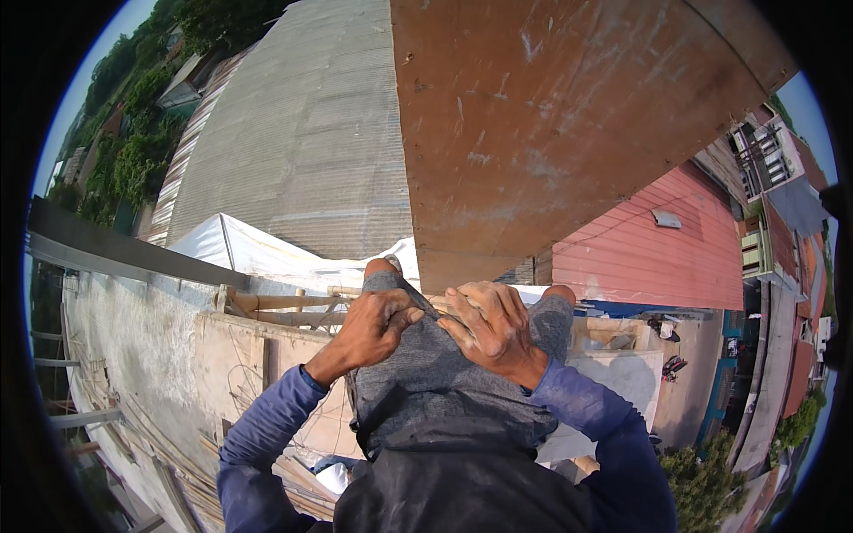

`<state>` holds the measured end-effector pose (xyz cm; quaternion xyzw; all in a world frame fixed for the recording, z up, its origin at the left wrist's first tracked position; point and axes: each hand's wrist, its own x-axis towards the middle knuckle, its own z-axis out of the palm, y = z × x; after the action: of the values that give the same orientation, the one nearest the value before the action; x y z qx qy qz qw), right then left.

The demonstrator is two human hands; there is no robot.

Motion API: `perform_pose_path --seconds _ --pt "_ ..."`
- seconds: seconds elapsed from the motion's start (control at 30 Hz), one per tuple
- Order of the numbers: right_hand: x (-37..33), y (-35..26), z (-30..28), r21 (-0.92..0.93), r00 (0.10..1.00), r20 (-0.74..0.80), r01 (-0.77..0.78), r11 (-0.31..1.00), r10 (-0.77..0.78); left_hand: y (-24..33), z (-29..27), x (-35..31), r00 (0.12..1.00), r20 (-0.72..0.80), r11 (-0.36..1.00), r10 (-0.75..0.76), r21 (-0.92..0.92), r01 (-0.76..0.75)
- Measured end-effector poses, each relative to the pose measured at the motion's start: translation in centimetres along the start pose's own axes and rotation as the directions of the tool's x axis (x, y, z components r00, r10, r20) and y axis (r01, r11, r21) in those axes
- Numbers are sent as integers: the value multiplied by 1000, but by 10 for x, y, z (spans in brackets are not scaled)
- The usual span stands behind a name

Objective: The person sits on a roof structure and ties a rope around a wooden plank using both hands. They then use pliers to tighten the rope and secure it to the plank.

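Fingers (391, 305) curl snugly on my left hand (366, 330), loosely on my right hand (502, 333); any hold I can't tell. Steady work wants both close together.

Lettering check: no text, number or sign legible. Brown panel (569, 133), toward 1 o'clock: pale scuffs, no readable characters. Red roof (653, 249), 3 o'clock: likewise.

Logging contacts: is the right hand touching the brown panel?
Cannot tell: in the head view, the right hand overlaps the brown panel, so depth is unclear.
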<state>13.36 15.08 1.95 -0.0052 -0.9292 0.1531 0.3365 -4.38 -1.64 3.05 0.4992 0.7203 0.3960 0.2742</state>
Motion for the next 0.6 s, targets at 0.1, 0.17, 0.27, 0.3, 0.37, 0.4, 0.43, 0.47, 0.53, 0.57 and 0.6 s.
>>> perform_pose_path --seconds 0.1,0.17,0.27,0.3,0.37,0.4,0.43,0.47,0.53,0.57,0.6 --pt "7 10 10 -26 982 45 187 982 -186 3 0 2 999 36 1000 21 -11 -20" --pt "8 15 17 -2 970 71 235 972 -234 5 0 3 999 30 999 45 -12 -45" --pt "8 15 25 67 973 91 206 976 -212 9 0 2 994 -13 994 106 38 -105" --pt "7 13 26 107 978 109 163 981 -175 9 0 2 990 -29 987 138 84 -135" --pt "7 10 26 195 983 137 96 976 -124 10 0 0 981 -34 967 190 177 -181" --pt "7 10 25 241 983 144 75 968 -112 10 0 -1 977 -26 954 210 224 -199" --pt "8 9 24 281 982 165 37 959 -87 10 1 -2 977 -19 943 212 265 -200" --pt "9 9 21 364 978 198 -13 931 -64 10 2 -3 974 -4 934 226 286 -215" --pt "12 10 16 504 957 291 -146 851 -8 10 4 -3 975 16 922 220 323 -214" --pt "14 12 13 534 882 461 -365 763 100 9 4 -2 971 19 917 240 323 -233" --pt "16 14 9 516 763 620 -572 638 182 9 4 -1 965 21 912 261 324 -253"
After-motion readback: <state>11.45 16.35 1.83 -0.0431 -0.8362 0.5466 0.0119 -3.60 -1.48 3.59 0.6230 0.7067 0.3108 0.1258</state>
